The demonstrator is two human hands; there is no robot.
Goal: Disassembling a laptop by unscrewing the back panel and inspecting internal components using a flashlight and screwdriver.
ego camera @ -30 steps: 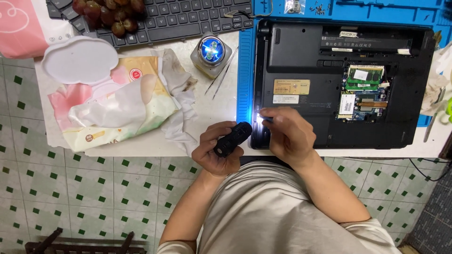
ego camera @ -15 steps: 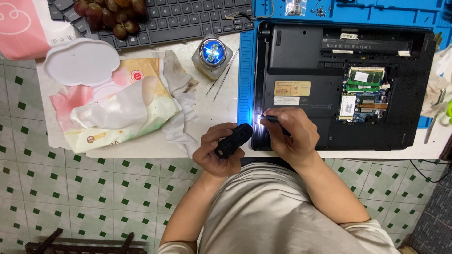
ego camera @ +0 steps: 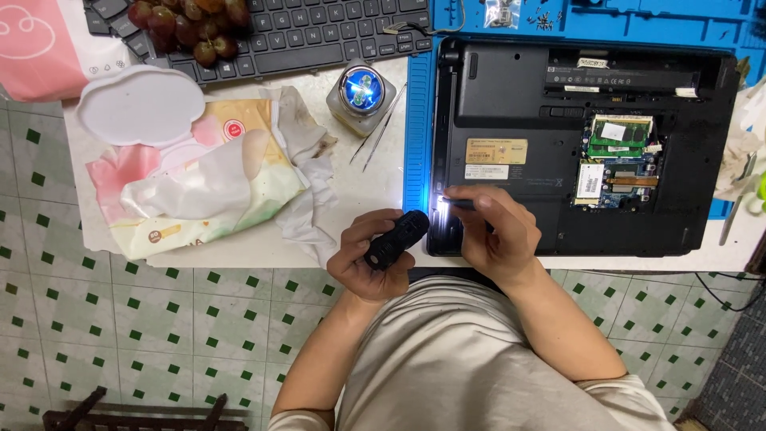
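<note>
We see a black laptop (ego camera: 558, 144) lying upside down on a blue work mat (ego camera: 417, 120), its underside facing up and a small panel off, so that green memory and circuit boards (ego camera: 618, 156) show at its right half. At the near left corner of the laptop a bright spot of light falls on the casing. That light comes from a small black flashlight (ego camera: 396, 238), which our left hand (ego camera: 369, 259) grips with the fingers curled fully around its body, the lit end aimed at the corner. Our right hand (ego camera: 495, 231) rests on the laptop's near edge, fingers pinched closed on a thin dark tool (ego camera: 456, 203) whose tip lies in the lit patch (it looks like a small screwdriver, though the glare makes the tip hard to read).

Left of the mat, on the white table (ego camera: 367, 199), lie slim metal tweezers (ego camera: 379, 132), and just beside them stands a small glass jar with a shiny blue top (ego camera: 361, 92). Farther left sits a pack of wet wipes (ego camera: 191, 183) with its white lid (ego camera: 140, 104) open and crumpled wipes around it. Along the far edge a black keyboard (ego camera: 319, 32) carries a bunch of red grapes (ego camera: 187, 24). Small screws (ego camera: 519, 14) sit in the mat's far tray.
</note>
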